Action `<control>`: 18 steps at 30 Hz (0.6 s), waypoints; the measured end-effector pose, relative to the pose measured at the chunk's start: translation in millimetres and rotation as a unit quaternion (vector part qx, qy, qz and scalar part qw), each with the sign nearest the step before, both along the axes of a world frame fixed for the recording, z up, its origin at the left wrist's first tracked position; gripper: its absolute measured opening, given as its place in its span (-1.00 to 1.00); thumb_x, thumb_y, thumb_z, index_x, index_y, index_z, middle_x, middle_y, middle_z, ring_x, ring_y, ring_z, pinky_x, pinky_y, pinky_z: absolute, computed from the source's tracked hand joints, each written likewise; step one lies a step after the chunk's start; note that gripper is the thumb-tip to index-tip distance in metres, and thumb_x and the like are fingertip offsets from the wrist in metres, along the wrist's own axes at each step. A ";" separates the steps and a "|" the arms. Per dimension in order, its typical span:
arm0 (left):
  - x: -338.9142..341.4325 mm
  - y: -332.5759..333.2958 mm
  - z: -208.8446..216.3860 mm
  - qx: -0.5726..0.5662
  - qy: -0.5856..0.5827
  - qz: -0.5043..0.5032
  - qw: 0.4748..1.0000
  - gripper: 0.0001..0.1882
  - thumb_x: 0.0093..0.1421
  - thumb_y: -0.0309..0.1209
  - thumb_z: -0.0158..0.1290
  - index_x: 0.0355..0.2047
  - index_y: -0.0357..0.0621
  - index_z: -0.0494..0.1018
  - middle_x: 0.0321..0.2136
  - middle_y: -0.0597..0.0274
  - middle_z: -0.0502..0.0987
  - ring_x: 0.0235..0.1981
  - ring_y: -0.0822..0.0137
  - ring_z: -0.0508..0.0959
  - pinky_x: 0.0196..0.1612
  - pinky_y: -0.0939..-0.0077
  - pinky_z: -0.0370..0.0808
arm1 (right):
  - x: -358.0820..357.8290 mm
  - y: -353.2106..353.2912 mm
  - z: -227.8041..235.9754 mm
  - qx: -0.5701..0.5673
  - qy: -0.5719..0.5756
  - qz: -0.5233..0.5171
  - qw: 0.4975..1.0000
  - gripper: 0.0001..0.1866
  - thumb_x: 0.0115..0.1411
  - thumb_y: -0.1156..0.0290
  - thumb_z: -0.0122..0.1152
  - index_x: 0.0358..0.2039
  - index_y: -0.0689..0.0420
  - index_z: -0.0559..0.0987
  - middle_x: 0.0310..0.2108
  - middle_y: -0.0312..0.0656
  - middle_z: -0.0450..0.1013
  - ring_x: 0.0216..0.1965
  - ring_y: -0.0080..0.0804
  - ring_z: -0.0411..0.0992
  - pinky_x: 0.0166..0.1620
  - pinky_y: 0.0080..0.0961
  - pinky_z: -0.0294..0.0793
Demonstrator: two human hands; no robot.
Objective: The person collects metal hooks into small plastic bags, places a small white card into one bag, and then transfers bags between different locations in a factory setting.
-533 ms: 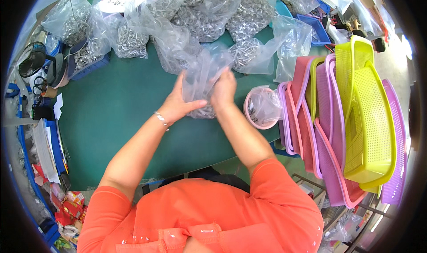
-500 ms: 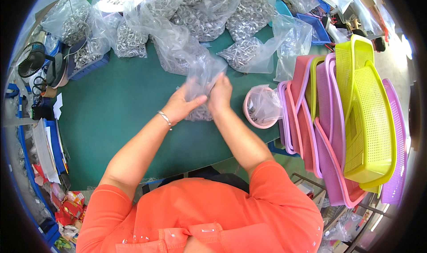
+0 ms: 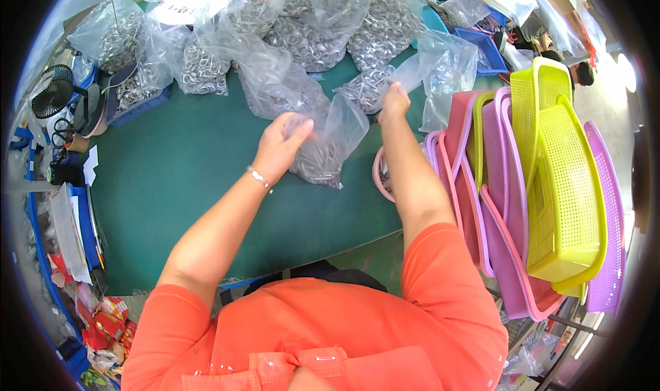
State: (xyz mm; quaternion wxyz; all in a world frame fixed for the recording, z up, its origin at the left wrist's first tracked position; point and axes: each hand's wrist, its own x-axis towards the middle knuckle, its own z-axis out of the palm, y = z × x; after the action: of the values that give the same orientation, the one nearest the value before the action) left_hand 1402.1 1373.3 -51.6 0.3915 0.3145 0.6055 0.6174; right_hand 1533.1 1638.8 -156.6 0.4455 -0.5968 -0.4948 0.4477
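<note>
My left hand point(image 3: 283, 145) is closed on the rim of a clear plastic bag point(image 3: 322, 163), its fingertips somewhat blurred. Small shiny metal parts fill the bottom of this bag, which rests on the green table, its mouth spread toward the right. Farther right, my right hand point(image 3: 394, 104) grips the loose neck of a second clear bag point(image 3: 364, 87), which also has metal parts in it. Beyond my left hand lies a larger clear bag of metal parts point(image 3: 265, 92). The pink round tub point(image 3: 378, 174) is partly hidden behind my right forearm.
More bags of metal rings point(image 3: 306, 40) line the back of the green table point(image 3: 172, 185). Stacked yellow, purple and pink plastic baskets point(image 3: 570, 185) stand at the right. A small black fan point(image 3: 52, 92) and a blue bin of parts point(image 3: 137, 102) are at the left.
My hands have moved apart. The right hand has gone right and away to the second bag's neck; the left stays at the first bag, which now stands with its mouth spread out.
</note>
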 end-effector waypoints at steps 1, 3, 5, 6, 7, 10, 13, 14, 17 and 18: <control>-3.6 -7.6 0.3 0.002 0.015 0.003 1.000 -0.69 0.22 -0.24 -0.11 -0.33 -0.28 0.42 -0.42 0.24 0.52 -0.32 0.48 0.46 -0.16 0.57 0.35 | -8.6 7.9 4.0 -0.013 0.079 -0.025 0.996 -0.68 0.18 0.42 -0.05 -0.10 0.36 0.33 -0.21 -0.05 0.38 -0.19 -0.26 0.36 -0.08 -0.36 0.32; -7.8 -27.7 2.1 0.007 0.045 0.012 0.999 -0.73 0.20 -0.30 -0.09 -0.29 -0.29 0.42 -0.31 0.20 0.50 -0.26 0.44 0.46 -0.11 0.55 0.34 | -25.2 13.2 29.2 -0.040 0.235 -0.073 0.969 -0.69 0.24 0.37 -0.14 -0.16 0.36 0.37 -0.27 -0.08 0.40 -0.23 -0.28 0.38 -0.13 -0.39 0.35; -9.4 -40.3 14.3 0.027 -0.040 -0.004 0.999 -0.76 0.18 -0.33 -0.05 -0.29 -0.29 0.42 -0.33 0.20 0.50 -0.24 0.44 0.45 -0.11 0.57 0.34 | -32.3 8.2 65.3 -0.031 0.279 -0.052 0.958 -0.69 0.25 0.35 -0.16 -0.18 0.36 0.39 -0.30 -0.12 0.39 -0.30 -0.34 0.38 -0.18 -0.45 0.36; -9.8 -45.0 18.6 0.035 -0.080 -0.011 0.996 -0.77 0.16 -0.34 -0.03 -0.29 -0.28 0.42 -0.33 0.21 0.50 -0.23 0.44 0.45 -0.11 0.57 0.34 | -35.7 4.7 76.6 -0.030 0.302 -0.040 0.952 -0.69 0.26 0.35 -0.17 -0.20 0.35 0.40 -0.32 -0.14 0.39 -0.33 -0.38 0.37 -0.21 -0.48 0.36; -10.6 -47.3 19.1 0.028 -0.095 -0.007 0.995 -0.80 0.12 -0.40 0.03 -0.30 -0.29 0.42 -0.36 0.23 0.51 -0.27 0.44 0.46 -0.13 0.59 0.35 | -38.7 3.8 81.7 -0.010 0.283 -0.046 0.958 -0.69 0.27 0.32 -0.18 -0.24 0.32 0.41 -0.40 -0.20 0.37 -0.43 -0.47 0.33 -0.30 -0.54 0.35; -12.9 -51.0 21.2 -0.046 -0.072 -0.019 0.996 -0.83 0.10 -0.44 0.05 -0.30 -0.26 0.43 -0.38 0.25 0.51 -0.32 0.44 0.48 -0.21 0.59 0.39 | -37.4 -7.2 117.2 0.063 0.245 -0.031 0.967 -0.71 0.27 0.30 -0.17 -0.28 0.28 0.42 -0.44 -0.26 0.34 -0.48 -0.52 0.29 -0.36 -0.58 0.31; -12.0 -55.4 43.3 -0.063 0.172 -0.056 0.982 -0.87 0.05 -0.48 0.08 -0.38 -0.25 0.46 -0.47 0.22 0.48 -0.41 0.44 0.47 -0.33 0.59 0.40 | -29.4 -69.9 196.6 0.141 0.312 0.020 0.939 -0.76 0.27 0.29 -0.15 -0.47 0.14 0.37 -0.59 -0.42 0.24 -0.55 -0.63 0.18 -0.47 -0.64 0.20; -12.3 -56.6 43.1 -0.042 0.260 -0.066 0.962 -0.88 0.04 -0.49 0.09 -0.40 -0.26 0.46 -0.50 0.21 0.47 -0.42 0.44 0.46 -0.35 0.59 0.40 | -22.1 -86.0 212.5 0.179 0.295 0.054 0.937 -0.78 0.27 0.32 -0.15 -0.49 0.10 0.36 -0.61 -0.44 0.20 -0.57 -0.66 0.16 -0.52 -0.66 0.16; -3.0 -60.4 49.1 -0.012 0.262 0.070 0.962 -0.88 -0.01 -0.50 0.12 -0.46 -0.28 0.44 -0.50 0.19 0.42 -0.42 0.38 0.44 -0.33 0.56 0.40 | -5.7 -130.9 251.0 0.229 0.360 0.145 0.893 -0.84 0.26 0.43 -0.22 -0.37 0.09 0.39 -0.58 -0.39 0.23 -0.60 -0.66 0.20 -0.58 -0.74 0.18; -0.9 -62.3 51.5 -0.008 0.270 0.104 0.957 -0.87 -0.02 -0.49 0.13 -0.46 -0.27 0.44 -0.48 0.19 0.42 -0.40 0.36 0.44 -0.32 0.55 0.40 | -0.4 -147.7 261.7 0.217 0.343 0.116 0.907 -0.85 0.26 0.43 -0.22 -0.34 0.10 0.37 -0.55 -0.37 0.23 -0.57 -0.66 0.24 -0.52 -0.73 0.27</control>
State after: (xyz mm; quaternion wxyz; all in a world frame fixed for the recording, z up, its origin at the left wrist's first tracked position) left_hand 1401.2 1311.0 -0.1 0.1493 0.4019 0.7229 0.5419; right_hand 1532.7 1491.1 105.1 0.6511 -0.2335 -0.4618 0.5552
